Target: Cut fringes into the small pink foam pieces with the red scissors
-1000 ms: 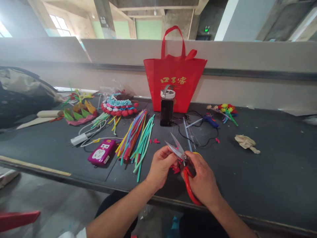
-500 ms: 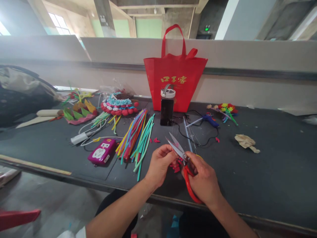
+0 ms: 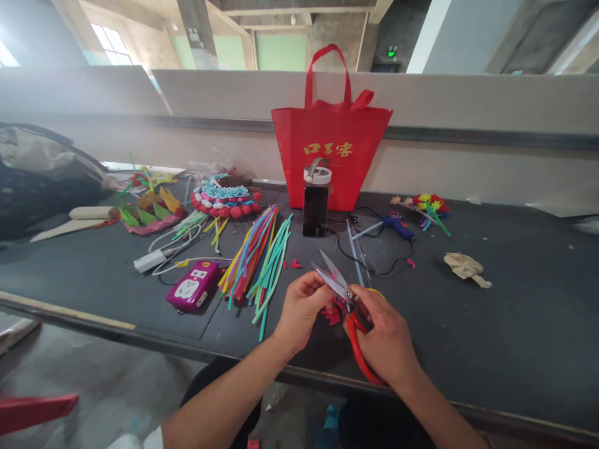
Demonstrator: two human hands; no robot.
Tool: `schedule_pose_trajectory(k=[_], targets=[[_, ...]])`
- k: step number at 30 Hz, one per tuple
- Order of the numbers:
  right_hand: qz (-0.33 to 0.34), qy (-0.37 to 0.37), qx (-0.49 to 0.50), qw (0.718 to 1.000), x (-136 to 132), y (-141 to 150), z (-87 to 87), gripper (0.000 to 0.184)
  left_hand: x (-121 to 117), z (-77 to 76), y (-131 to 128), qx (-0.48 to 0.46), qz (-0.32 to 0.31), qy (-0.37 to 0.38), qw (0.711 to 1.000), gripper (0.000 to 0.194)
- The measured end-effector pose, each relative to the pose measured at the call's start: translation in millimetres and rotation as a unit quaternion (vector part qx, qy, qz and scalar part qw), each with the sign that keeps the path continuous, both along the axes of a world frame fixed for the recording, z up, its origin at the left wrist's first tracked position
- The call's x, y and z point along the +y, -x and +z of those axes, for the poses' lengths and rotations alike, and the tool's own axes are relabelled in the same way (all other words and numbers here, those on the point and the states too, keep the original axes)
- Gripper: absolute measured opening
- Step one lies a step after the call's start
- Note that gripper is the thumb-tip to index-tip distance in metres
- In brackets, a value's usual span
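Observation:
My right hand [image 3: 386, 340] grips red-handled scissors [image 3: 344, 299], whose blades stand apart and point up and to the left. My left hand [image 3: 304, 308] is pinched close to the blades on something small that I cannot make out. Small red cut pieces [image 3: 333, 317] lie on the dark table [image 3: 515, 324] just under both hands. A fan of coloured strips [image 3: 259, 255] lies to the left of my left hand.
A red tote bag [image 3: 331, 146] stands at the back with a phone [image 3: 315, 211] leaning before it. A magenta power strip [image 3: 193, 287], white cables, a blue glue gun [image 3: 397, 227], small craft flowers [image 3: 428, 206], a decorated round piece [image 3: 224, 198] and crumpled paper [image 3: 465, 267] lie about.
Both hands with the scissors have shifted very slightly up the table. Nothing else has moved.

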State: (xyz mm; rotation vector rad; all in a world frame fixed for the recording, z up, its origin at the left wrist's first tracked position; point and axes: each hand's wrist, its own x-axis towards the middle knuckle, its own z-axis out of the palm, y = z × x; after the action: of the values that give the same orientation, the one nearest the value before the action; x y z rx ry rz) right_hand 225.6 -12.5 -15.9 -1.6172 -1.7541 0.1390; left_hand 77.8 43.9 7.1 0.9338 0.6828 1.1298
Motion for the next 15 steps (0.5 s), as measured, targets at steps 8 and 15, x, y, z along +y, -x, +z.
schedule_pose_trajectory(k=[8, 15], targets=[[0.007, 0.007, 0.05, 0.999, -0.7, 1.4, 2.4, 0.04, 1.1, -1.1, 0.7, -0.004, -0.006, 0.006, 1.0, 0.017], [-0.014, 0.031, 0.218, 0.975, 4.5, 2.4, 7.7, 0.034, 0.2, -1.5, 0.1, 0.0, -0.002, 0.019, 1.0, 0.014]])
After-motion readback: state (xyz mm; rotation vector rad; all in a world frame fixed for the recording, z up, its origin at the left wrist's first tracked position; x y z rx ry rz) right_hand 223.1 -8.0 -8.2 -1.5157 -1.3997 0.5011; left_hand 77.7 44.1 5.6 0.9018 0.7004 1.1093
